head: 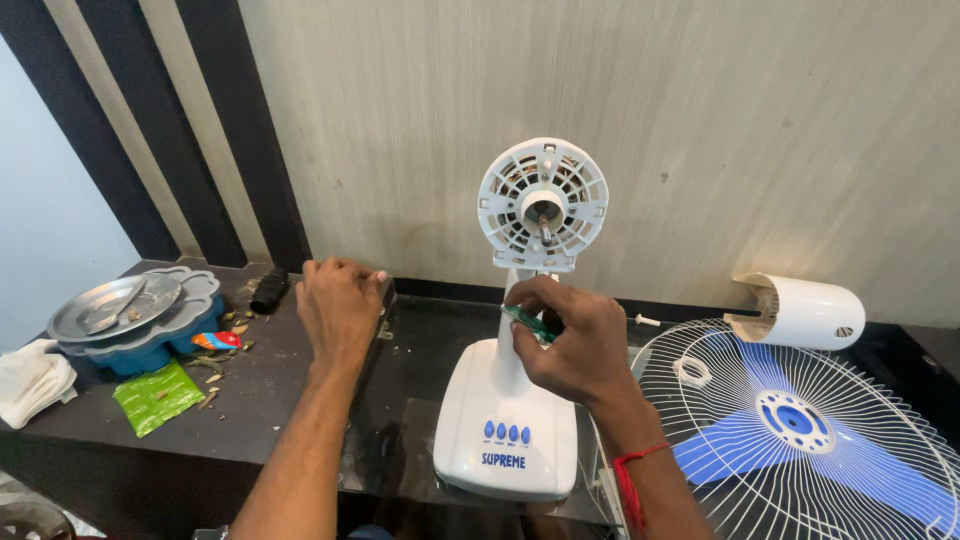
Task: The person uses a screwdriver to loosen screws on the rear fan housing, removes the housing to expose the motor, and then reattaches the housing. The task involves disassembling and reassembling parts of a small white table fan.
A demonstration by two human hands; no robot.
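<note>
Head view looks down on a dark counter (90, 420) set against a pale wood-grain wall (620, 90) with dark and beige stripes to the left of a white table fan body (508, 420), which stands on a glass sheet with its bare motor housing (543, 205) facing out. The right hand (575, 340) hovers over the fan's neck, fingers pinched around a green-handled screwdriver (530, 324). The left hand (340, 305) lies left of the fan with its fingers curled onto the counter's back edge; whether it holds anything cannot be told. Right of the fan lie a white wire guard (700, 480) over blue blades (800, 420) and a white motor cover (805, 312). Far left of the fan sit a steel plate (110, 305) on a blue tray (150, 350), a green flat packet (158, 396), a small red-and-blue wrapper (215, 340) and a white cloth (30, 380).
</note>
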